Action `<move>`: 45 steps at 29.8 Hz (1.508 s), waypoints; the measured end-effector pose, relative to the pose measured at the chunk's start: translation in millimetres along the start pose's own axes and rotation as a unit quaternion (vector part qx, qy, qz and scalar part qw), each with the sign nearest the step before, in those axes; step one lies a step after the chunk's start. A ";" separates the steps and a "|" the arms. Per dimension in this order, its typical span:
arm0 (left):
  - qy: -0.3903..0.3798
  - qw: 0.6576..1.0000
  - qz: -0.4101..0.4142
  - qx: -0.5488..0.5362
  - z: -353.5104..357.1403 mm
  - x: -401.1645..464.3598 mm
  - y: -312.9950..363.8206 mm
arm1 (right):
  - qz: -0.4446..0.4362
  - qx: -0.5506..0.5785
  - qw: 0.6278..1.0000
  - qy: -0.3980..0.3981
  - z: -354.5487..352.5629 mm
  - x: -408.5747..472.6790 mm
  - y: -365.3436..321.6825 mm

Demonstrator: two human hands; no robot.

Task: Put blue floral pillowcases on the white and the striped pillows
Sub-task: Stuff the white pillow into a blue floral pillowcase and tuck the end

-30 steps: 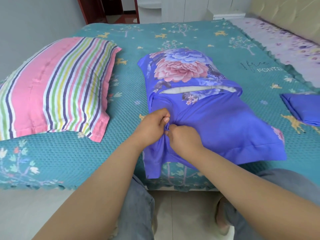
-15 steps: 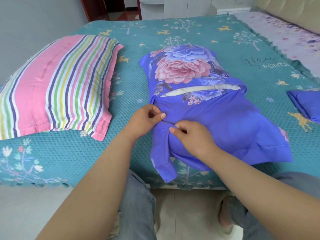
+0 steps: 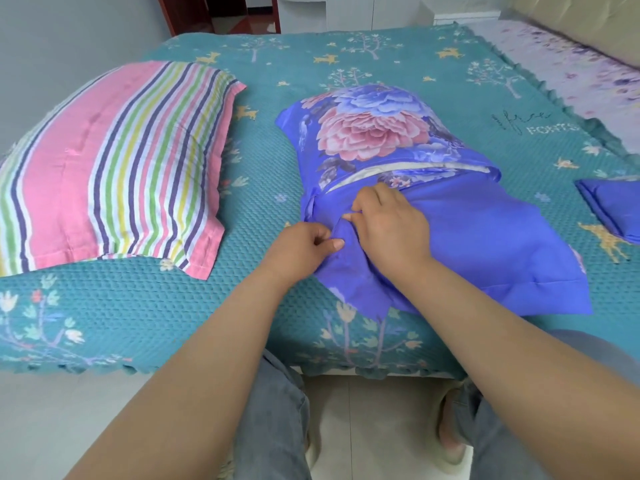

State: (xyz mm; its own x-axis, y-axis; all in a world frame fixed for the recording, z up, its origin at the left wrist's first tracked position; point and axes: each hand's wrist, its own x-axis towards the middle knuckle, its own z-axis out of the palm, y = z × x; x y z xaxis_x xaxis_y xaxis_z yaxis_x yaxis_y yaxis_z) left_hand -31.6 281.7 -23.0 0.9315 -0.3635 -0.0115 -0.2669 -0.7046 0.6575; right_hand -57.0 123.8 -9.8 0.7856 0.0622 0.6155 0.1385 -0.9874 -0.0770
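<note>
Lying on the bed [image 3: 398,57], your pillowcase [image 3: 478,244] runs its long axis from the near edge away from you, floral end far, plain blue open end toward you and spilling slightly over the edge. A white strip of the pillow [image 3: 349,178] shows through the slit across its middle, so the pillow sits in the far half. The cloth is smooth, thin and creased where you gather it; the bedspread is teal with a waffle texture. Your left hand [image 3: 304,249] pinches a fold of the blue cloth between thumb and curled fingers. Your right hand [image 3: 391,223] lies just beside it, fingers bent and nipping the same fold near the slit. The striped pillow [image 3: 114,161], plump and rectangular, lies bare to the left, well apart. A second blue case [image 3: 613,209] lies folded at the right edge.
</note>
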 end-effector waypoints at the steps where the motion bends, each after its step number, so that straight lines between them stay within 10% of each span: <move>1: 0.038 0.999 -0.003 0.014 1.9 2.1 2.2 | 0.003 -0.006 1.000 0.002 -3.8 1.0 -2.5; 10: 0.296 0.946 0.019 -0.131 2.2 18.2 12.2 | 0.011 -0.090 0.996 -0.020 -33.5 -39.1 -18.1; 16: 0.330 0.927 0.009 -0.179 9.3 22.8 22.2 | 0.078 -0.035 0.996 0.004 -25.0 -65.4 -14.9; 27: 0.064 0.930 0.007 -0.363 30.1 34.5 14.2 | 0.132 0.190 0.968 0.096 16.7 -49.9 -1.8; 38: 0.167 0.977 0.116 -0.065 12.4 38.8 -11.1 | 0.059 0.134 0.956 -0.255 -36.3 -38.4 36.6; 45: 0.001 0.977 0.041 -0.208 -2.8 13.0 9.3 | -0.095 0.037 0.995 -0.005 -46.3 -46.3 38.5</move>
State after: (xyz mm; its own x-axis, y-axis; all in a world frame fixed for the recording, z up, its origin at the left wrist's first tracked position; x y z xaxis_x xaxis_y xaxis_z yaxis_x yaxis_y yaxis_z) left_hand -21.3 272.2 -15.0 0.9118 -0.4068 0.0557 -0.2175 -0.3637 0.9058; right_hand -116.0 76.2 -4.9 0.7475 0.2479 0.6162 0.3278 -0.9446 -0.0176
